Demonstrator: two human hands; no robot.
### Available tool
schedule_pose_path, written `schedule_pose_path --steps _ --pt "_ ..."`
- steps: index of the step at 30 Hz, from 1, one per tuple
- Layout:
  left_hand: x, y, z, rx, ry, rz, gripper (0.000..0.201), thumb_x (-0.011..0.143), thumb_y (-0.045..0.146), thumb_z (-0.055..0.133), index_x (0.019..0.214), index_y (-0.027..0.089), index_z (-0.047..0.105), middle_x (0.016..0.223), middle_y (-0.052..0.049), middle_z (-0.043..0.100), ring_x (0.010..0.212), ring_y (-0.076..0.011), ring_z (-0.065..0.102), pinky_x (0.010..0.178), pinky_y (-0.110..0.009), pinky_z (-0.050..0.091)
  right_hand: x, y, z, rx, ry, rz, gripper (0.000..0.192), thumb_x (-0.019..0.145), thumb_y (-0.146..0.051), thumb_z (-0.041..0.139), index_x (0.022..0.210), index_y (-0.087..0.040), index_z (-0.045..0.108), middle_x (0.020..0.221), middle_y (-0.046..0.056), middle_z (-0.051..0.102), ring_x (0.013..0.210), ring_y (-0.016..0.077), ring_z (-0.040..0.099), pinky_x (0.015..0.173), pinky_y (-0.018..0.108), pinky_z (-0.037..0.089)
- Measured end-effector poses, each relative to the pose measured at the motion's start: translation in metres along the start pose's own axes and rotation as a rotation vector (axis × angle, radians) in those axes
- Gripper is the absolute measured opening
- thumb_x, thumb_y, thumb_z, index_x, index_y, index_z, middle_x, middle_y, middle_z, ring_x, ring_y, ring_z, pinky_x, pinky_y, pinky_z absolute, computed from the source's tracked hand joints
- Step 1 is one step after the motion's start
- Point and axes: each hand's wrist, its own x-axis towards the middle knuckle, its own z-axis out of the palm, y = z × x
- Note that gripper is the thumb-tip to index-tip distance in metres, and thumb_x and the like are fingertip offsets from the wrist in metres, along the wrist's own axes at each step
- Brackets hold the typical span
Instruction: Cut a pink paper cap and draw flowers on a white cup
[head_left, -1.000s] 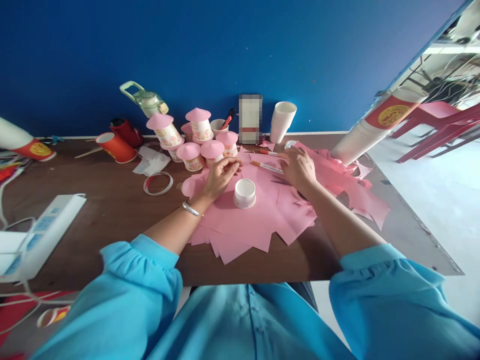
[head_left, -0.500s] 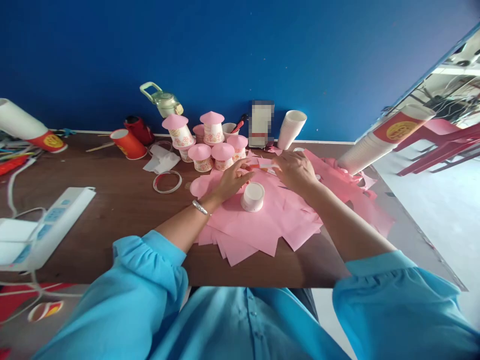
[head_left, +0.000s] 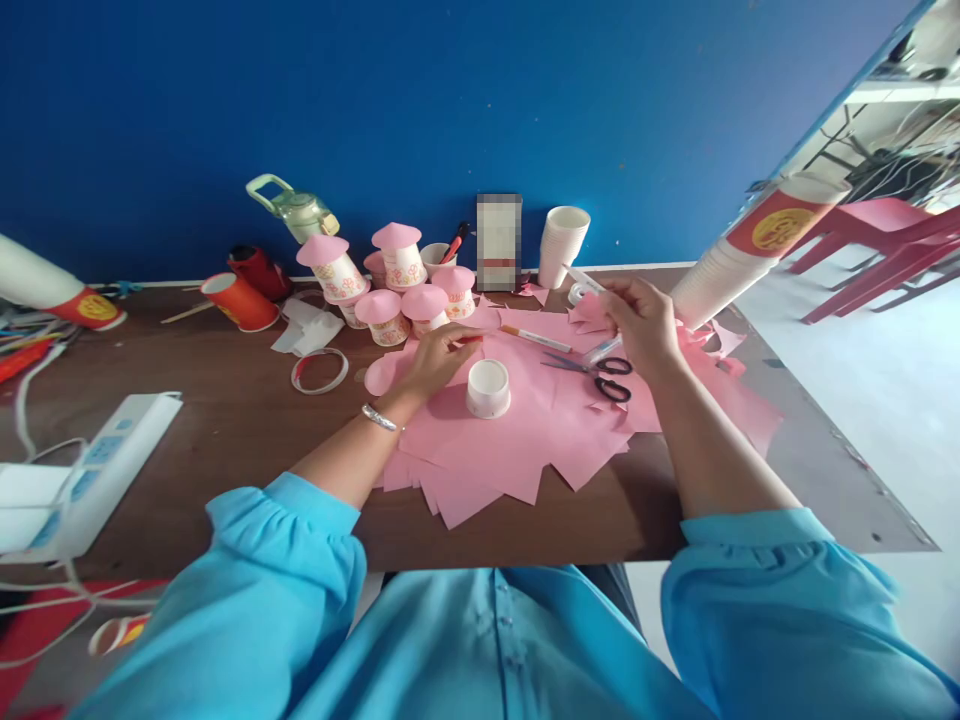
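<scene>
Right hand (head_left: 641,325) clamped on slim white stick (head_left: 592,285), long axis slanting up-left; left hand (head_left: 435,360) pinching pink paper sheet (head_left: 517,420), beside white paper cup (head_left: 488,388).

Slim white stick (head_left: 584,278): thin and pale, tilted, gripped in the closed fingers of the right hand (head_left: 641,325) above the far right part of the paper, with the upper end pointing away toward the wall and the lower end showing under the hand. Pink paper sheets (head_left: 525,440): a loose fanned pile with many pointed corners, flat on the brown table, under the left hand (head_left: 431,360), which rests on the far left part of the pile.
</scene>
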Motion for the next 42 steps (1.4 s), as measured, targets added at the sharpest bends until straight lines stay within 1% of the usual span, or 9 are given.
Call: schedule_pose_path --steps 3,6,11,15,17,21,25,28,42 --pt "-0.001 -0.002 0.002 -0.058 -0.096 0.068 0.030 0.091 0.040 0.075 0.116 0.025 0.083 0.138 -0.010 0.075 0.122 -0.0259 0.072 0.106 -0.040 0.058 -0.011 -0.004 0.015 0.115 -0.024 0.060 0.027 0.094 -0.039 0.064 0.112 -0.022 0.074 0.061 -0.007 0.053 0.046 0.0118 0.043 0.047 0.027 0.039" --pt "-0.002 0.000 0.004 -0.094 -0.075 0.095 0.034 0.094 0.042 0.073 0.120 0.022 0.081 0.132 -0.013 0.077 0.124 -0.0266 0.071 0.107 -0.041 0.056 -0.025 -0.010 0.039 0.120 -0.144 -0.005 0.038 0.097 -0.038 0.061 0.132 -0.024 0.066 0.080 -0.003 0.066 0.063 0.0141 0.062 0.061 0.028 0.052" --pt "-0.003 0.008 0.002 -0.266 -0.097 0.053 0.057 0.081 0.050 0.087 0.129 0.020 0.077 0.104 -0.009 0.080 0.090 -0.0196 0.071 0.078 -0.031 0.056 -0.038 -0.024 0.067 0.012 -0.397 -0.041 0.027 0.100 -0.030 0.062 0.125 -0.021 0.068 0.099 0.005 0.080 0.081 0.0187 0.075 0.075 0.032 0.057" --pt "-0.003 0.010 0.000 -0.296 -0.066 -0.045 0.044 0.088 0.056 0.078 0.104 0.016 0.085 0.072 -0.003 0.068 0.064 -0.0124 0.057 0.058 -0.026 0.043 -0.021 -0.039 0.072 -0.312 -0.612 -0.205 0.026 0.104 -0.030 0.061 0.125 -0.025 0.074 0.114 0.009 0.083 0.096 0.0248 0.077 0.079 0.033 0.057" --pt "-0.002 0.008 0.000 -0.309 -0.025 -0.076 0.045 0.089 0.059 0.076 0.096 0.015 0.084 0.065 -0.001 0.063 0.061 -0.0117 0.052 0.055 -0.026 0.039 0.000 -0.043 0.069 -0.537 -0.576 -0.278 0.037 0.110 -0.030 0.048 0.138 -0.025 0.071 0.128 0.013 0.079 0.107 0.0291 0.076 0.083 0.036 0.056" --pt "0.000 0.005 0.000 -0.330 -0.017 -0.099 0.045 0.085 0.060 0.079 0.092 0.016 0.083 0.066 -0.002 0.063 0.059 -0.0115 0.050 0.054 -0.027 0.038 0.044 -0.039 0.065 -1.082 -0.560 -0.237 0.068 0.108 -0.013 0.032 0.174 -0.027 0.022 0.132 0.022 0.073 0.110 0.0391 0.075 0.081 0.044 0.054" --pt "0.000 0.007 0.000 -0.316 -0.089 -0.120 0.042 0.087 0.057 0.078 0.095 0.016 0.084 0.067 -0.002 0.064 0.058 -0.0102 0.047 0.051 -0.026 0.033 0.070 -0.026 0.077 -1.261 -0.627 -0.294 0.077 0.107 -0.014 0.027 0.172 -0.026 -0.014 0.133 0.025 0.070 0.109 0.0384 0.074 0.080 0.042 0.054" --pt "-0.001 0.007 0.000 -0.309 -0.104 -0.143 0.042 0.086 0.057 0.079 0.098 0.017 0.085 0.068 -0.002 0.064 0.056 -0.0098 0.044 0.048 -0.027 0.029 0.079 -0.020 0.089 -1.272 -0.615 -0.280 0.077 0.109 -0.020 0.024 0.167 -0.024 -0.025 0.130 0.025 0.070 0.107 0.0375 0.074 0.080 0.041 0.054" --pt "-0.001 0.006 -0.002 -0.292 -0.117 -0.150 0.035 0.085 0.054 0.080 0.096 0.021 0.085 0.071 -0.004 0.069 0.058 -0.0130 0.051 0.053 -0.029 0.040 0.073 -0.014 0.093 -1.239 -0.652 -0.232 0.075 0.106 -0.011 0.024 0.174 -0.025 -0.007 0.136 0.026 0.069 0.110 0.0373 0.073 0.082 0.042 0.053"
